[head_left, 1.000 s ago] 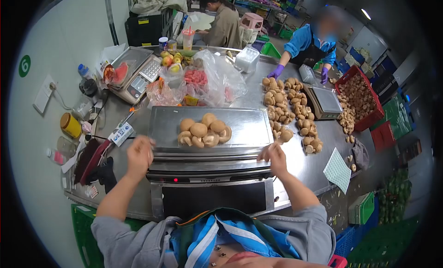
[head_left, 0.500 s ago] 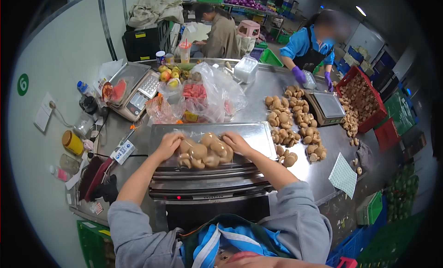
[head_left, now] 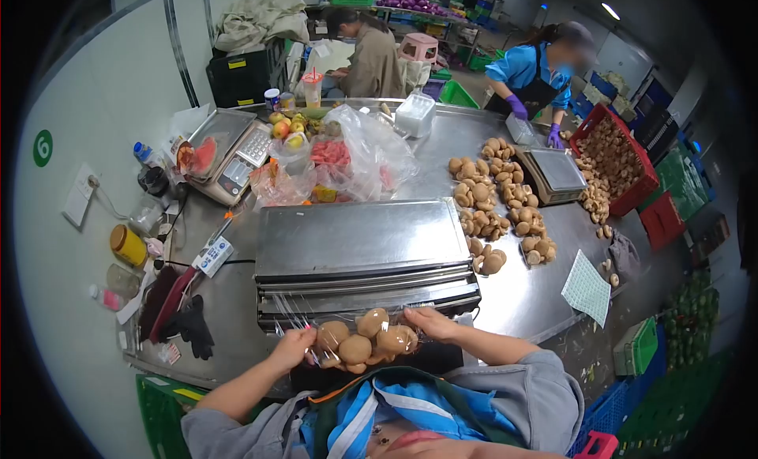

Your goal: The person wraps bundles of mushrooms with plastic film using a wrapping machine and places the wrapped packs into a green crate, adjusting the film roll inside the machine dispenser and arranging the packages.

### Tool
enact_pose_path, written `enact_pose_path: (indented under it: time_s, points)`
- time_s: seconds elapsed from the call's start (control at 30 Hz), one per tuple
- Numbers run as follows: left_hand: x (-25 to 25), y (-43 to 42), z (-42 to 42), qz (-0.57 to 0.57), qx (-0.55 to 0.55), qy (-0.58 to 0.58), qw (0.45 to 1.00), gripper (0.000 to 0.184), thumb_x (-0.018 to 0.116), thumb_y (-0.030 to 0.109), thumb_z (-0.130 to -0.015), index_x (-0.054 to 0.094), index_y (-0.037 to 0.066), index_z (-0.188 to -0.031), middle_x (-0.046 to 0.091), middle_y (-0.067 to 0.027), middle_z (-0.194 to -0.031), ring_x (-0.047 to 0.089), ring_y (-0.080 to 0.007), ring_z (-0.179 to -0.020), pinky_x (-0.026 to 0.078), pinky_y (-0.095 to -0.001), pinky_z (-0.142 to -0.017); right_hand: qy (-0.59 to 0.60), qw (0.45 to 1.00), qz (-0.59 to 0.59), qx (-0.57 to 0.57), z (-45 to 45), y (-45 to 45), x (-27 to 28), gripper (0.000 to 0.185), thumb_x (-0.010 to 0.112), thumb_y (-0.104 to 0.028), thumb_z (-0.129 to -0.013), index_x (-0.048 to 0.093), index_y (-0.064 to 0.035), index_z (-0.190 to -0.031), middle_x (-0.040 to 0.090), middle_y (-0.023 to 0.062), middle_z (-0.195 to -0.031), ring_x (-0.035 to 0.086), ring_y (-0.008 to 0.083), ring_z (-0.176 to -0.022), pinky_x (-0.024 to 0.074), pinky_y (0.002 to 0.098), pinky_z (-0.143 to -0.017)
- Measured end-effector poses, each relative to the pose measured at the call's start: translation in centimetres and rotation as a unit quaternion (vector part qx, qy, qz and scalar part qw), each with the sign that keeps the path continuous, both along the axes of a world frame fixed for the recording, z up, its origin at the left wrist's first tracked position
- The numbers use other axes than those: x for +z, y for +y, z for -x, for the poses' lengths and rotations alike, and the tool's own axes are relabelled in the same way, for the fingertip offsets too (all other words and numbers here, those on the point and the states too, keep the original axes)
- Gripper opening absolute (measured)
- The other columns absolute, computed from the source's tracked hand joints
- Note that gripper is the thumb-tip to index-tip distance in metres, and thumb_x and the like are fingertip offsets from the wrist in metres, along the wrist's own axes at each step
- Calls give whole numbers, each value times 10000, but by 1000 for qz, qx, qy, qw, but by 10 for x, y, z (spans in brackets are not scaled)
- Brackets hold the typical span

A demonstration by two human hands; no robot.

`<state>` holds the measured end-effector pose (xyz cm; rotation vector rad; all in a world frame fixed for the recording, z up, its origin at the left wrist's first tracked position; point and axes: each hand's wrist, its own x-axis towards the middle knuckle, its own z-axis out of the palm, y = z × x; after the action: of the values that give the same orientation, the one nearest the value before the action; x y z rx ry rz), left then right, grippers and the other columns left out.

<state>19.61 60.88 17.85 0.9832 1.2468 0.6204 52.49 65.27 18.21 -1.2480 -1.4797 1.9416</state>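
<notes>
A pack of brown mushrooms (head_left: 355, 347) under clear plastic film hangs in front of my body, at the near edge of the wrapping machine (head_left: 359, 238). My left hand (head_left: 294, 347) is closed on its left end, and my right hand (head_left: 430, 323) grips the right end. Clear film (head_left: 296, 307) stretches in creases from the machine's near side toward the pack. Whether a tray lies under the mushrooms is hard to see. Apart from the film, the machine's metal top is bare.
Groups of mushrooms (head_left: 482, 194) stand right of the machine, beside a scale (head_left: 553, 174). Behind it a co-worker in purple gloves (head_left: 517, 106) holds a clear tray. A red crate (head_left: 620, 163) holds more mushrooms. Fruit and plastic bags (head_left: 367, 147) lie beyond the machine; another scale (head_left: 229, 163) stands left.
Both hands have drawn the mushroom pack from the machine's top toward my body, and stretched film now shows behind it. The co-worker's hands have shifted slightly by the scale.
</notes>
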Motion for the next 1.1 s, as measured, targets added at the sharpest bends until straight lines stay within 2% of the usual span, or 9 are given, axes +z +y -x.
enact_pose_path:
  time_s: [0.1, 0.2, 0.3, 0.4, 0.5, 0.53, 0.63, 0.97, 1.1]
  points:
    - [-48, -19, 1, 66, 9, -23, 998, 338, 467, 292, -929, 628, -2, -890, 624, -56, -720, 578, -111, -579, 456, -243, -519, -6, 985, 166, -37, -3, -13, -34, 509, 373, -429, -946, 581, 18, -1071, 624, 86, -860, 585, 120, -666, 510, 250, -511]
    - [-70, -48, 12, -73, -12, 73, 995, 287, 516, 218, -893, 641, -31, -822, 652, -96, -719, 621, -128, -630, 469, -250, -548, -5, 989, 125, -82, -21, -54, -53, 388, 472, -305, -932, 569, 32, -1099, 624, 73, -920, 606, 154, -784, 504, 264, -709]
    - [-60, -68, 7, -239, 27, 141, 960, 297, 502, 203, -889, 616, -37, -757, 615, -89, -615, 592, -111, -562, 452, -253, -509, -230, 954, -175, -84, -23, -98, -70, 218, 530, -189, -892, 599, -8, -993, 628, 53, -777, 596, 118, -718, 476, 230, -639]
    - [-61, -72, 8, 13, 178, -163, 970, 402, 469, 305, -926, 486, 39, -624, 495, -42, -499, 448, -128, -383, 371, -253, -397, -81, 960, 39, -264, -23, -109, -59, 201, 514, -212, -887, 546, -45, -780, 510, -3, -602, 474, 86, -539, 384, 243, -489]
    - [-103, -131, 40, 204, 100, -126, 966, 420, 486, 385, -912, 529, 78, -629, 530, -56, -528, 502, -161, -428, 412, -278, -439, -60, 975, 63, -206, -75, -143, -81, 230, 503, -244, -891, 544, -74, -741, 501, -10, -657, 444, 77, -578, 355, 255, -497]
    - [-156, -152, 51, 104, -86, 186, 973, 375, 525, 372, -894, 607, 61, -701, 581, -77, -603, 559, -179, -545, 460, -315, -560, -20, 966, 91, -240, -74, -172, -108, 254, 502, -225, -907, 529, -81, -699, 442, -22, -607, 389, 75, -543, 319, 243, -498]
    - [-230, -197, 23, 148, 132, -58, 978, 221, 596, 294, -845, 647, 82, -809, 623, -94, -801, 598, -220, -793, 469, -362, -738, -26, 921, 248, -301, -16, -194, -79, 201, 496, -226, -917, 575, -43, -940, 571, 34, -760, 524, 78, -697, 403, 240, -544]
    - [-63, -146, -107, -30, -96, -527, 844, 390, 495, 364, -903, 481, 83, -1173, 455, -135, -1213, 450, -227, -1126, 384, -382, -931, 200, 927, 313, -43, 22, -183, -56, 294, 512, -268, -906, 509, -39, -1090, 567, 88, -982, 548, 156, -896, 437, 290, -756]
    - [-32, -161, -125, -84, -103, -534, 835, 459, 450, 382, -921, 417, 78, -1263, 404, -142, -1308, 404, -233, -1206, 348, -386, -985, 23, 967, -48, 250, -16, -147, -9, 352, 519, -284, -901, 482, -38, -1150, 565, 109, -1072, 558, 188, -976, 451, 310, -841]
